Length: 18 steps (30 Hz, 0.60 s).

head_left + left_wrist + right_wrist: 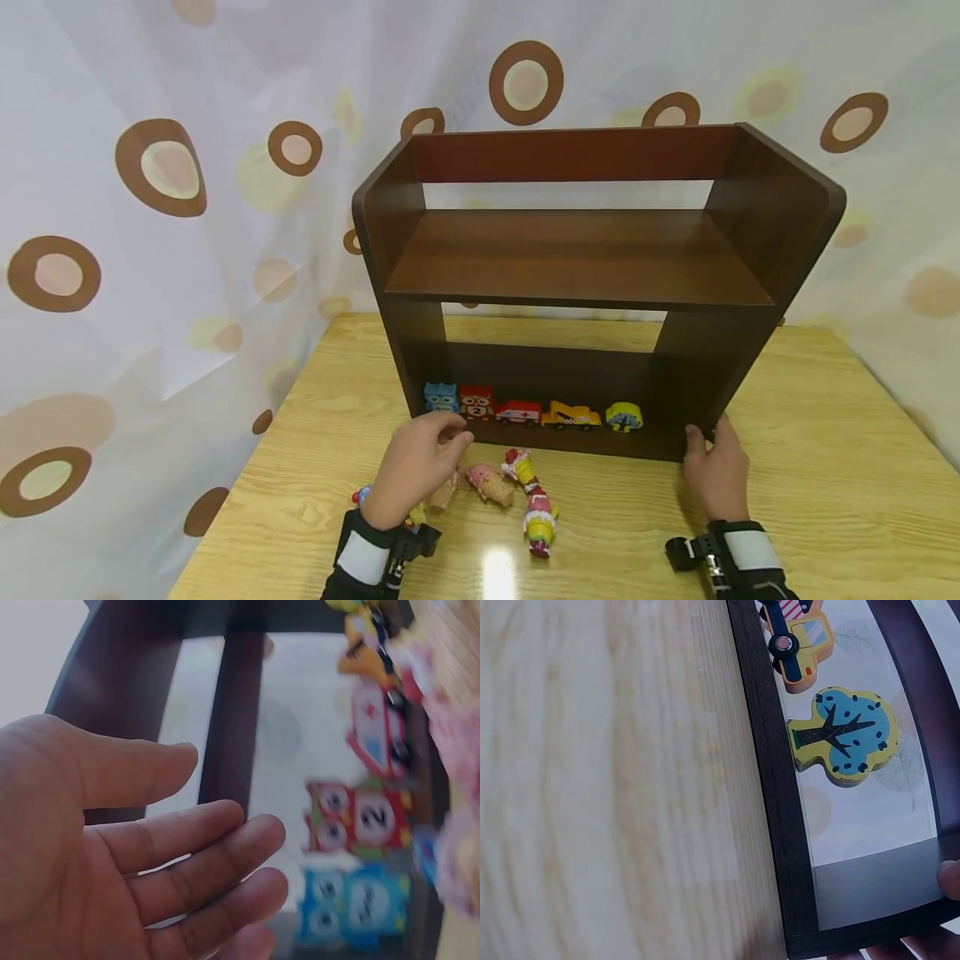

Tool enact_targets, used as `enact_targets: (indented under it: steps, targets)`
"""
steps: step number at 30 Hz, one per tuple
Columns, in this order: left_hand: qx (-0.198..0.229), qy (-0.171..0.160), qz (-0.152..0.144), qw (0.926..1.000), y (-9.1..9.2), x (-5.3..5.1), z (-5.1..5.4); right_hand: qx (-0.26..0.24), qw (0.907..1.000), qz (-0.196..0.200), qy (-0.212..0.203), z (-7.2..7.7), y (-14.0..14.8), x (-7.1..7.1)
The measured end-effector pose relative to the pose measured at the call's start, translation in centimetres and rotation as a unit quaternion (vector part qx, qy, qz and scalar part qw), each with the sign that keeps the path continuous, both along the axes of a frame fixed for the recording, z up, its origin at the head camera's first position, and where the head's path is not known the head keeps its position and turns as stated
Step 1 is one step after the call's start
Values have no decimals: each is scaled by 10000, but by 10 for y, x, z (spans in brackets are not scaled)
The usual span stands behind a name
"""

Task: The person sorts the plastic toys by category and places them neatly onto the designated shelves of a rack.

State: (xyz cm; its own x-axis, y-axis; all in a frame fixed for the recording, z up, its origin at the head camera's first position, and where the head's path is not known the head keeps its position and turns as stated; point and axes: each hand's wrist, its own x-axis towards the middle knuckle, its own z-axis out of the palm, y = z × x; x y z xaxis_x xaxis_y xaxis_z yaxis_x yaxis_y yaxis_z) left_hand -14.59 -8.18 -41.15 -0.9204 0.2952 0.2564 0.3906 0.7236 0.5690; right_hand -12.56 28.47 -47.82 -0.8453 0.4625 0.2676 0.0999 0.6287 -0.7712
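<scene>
A dark brown wooden shelf (pixel 581 258) stands on the table. On its lower board sit a blue owl block (pixel 441 397), a red owl block (pixel 360 817) with a 2, a toy ambulance (pixel 518 412), a yellow toy truck (pixel 572 416) and a tree block (pixel 845 735). My left hand (pixel 423 467) is in front of the blue owl, fingers loosely bent; the left wrist view shows nothing in it. At the lower right corner, my right hand (pixel 717 471) grips the side panel, thumb inside and fingers outside, mostly out of frame in the right wrist view.
Toy ice cream cones (pixel 491 484) and a colourful toy figure (pixel 540 523) lie on the wooden table (pixel 615 533) before the shelf. More small toys (pixel 414 517) are partly hidden under my left wrist. A patterned cloth (pixel 225 333) hangs behind.
</scene>
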Motion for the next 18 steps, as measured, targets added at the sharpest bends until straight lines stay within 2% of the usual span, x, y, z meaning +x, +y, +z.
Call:
enact_targets:
  steps: [4, 7, 9, 11, 14, 18]
  targets:
    - [-145, 33, 337, 9993, -17, 0, -10, 38, 10000, -29, 31, -1, 0, -1]
    - [-437, -180, 449, 9979, -20, -1, -20, 42, 10000, -42, 10, -1, 1, -1]
    - [-726, -453, 465, 9952, -18, -1, -28, 29, 10000, -25, -10, 0, 2, -1]
    - [-1054, -707, 408, 9911, -15, -2, -35, 20, 10000, -30, -33, 0, 1, -1]
    - [-1525, -845, 332, 9841, -9, -2, -44, 25, 10000, -39, -24, 0, 0, -2]
    - [-2019, -680, 113, 9770, -2, -3, -50, 47, 10000, -58, 26, -1, 0, -2]
